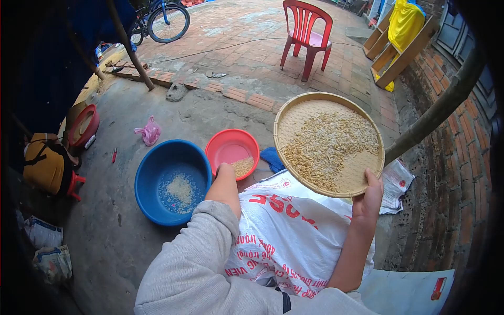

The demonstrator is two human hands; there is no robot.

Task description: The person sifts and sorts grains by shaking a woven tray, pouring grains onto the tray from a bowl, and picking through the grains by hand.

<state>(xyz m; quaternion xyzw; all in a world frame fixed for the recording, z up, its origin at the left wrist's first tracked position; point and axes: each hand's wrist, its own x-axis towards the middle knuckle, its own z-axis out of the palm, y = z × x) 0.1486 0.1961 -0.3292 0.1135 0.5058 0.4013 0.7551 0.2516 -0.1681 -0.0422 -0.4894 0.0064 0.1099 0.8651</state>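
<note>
A round woven tray [281, 149] is held up at the right, tilted, with tan grains or larvae and pale bits spread over it. My right hand [369, 198] grips its lower right rim, thumb on top. My left hand [226, 172] is at the near rim of a red basin [226, 143]; its fingers are hidden. A small heap of tan grains [242, 166] lies in that basin. Beside it stands a blue basin [147, 197] with a pale grainy heap [180, 189] inside. A white sack [283, 236] with red lettering covers my lap.
A red chair [308, 31] and a bicycle [168, 23] stand farther off. At the left a person in yellow [46, 165] sits near another red basin [84, 126]. A pink bag [149, 131] lies on the floor. A wooden pole [438, 113] slants at the right.
</note>
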